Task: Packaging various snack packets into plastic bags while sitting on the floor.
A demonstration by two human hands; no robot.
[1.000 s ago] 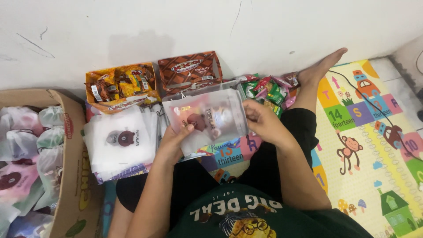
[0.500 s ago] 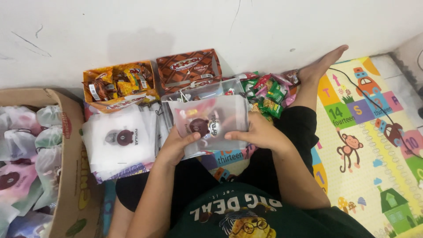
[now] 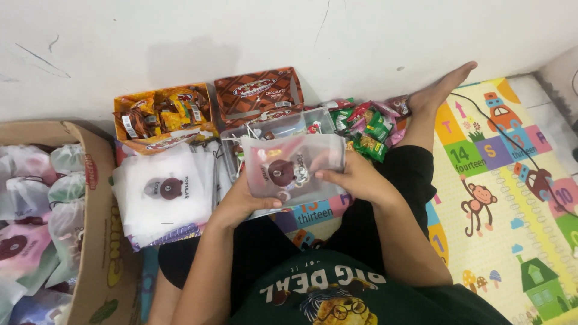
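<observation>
Both my hands hold one frosted plastic pouch [image 3: 289, 165] with a brown bear print, filled with small snacks. My left hand [image 3: 244, 201] grips its lower left edge with the thumb across the bottom. My right hand [image 3: 355, 177] pinches its right side. The pouch hovers over a clear plastic tray [image 3: 232, 150] of sweets in front of my lap.
A stack of empty bear-print pouches [image 3: 162, 192] lies to the left. Behind stand an orange snack box [image 3: 162, 117] and a brown chocolate box [image 3: 259, 90]. Loose green and red packets [image 3: 370, 126] lie at right. A cardboard box [image 3: 99, 222] of filled pouches stands far left. A play mat [image 3: 512, 198] covers the floor.
The pouch has come down and toward me, and it now sits flatter between my hands. My right hand slid from its top right corner to its right side.
</observation>
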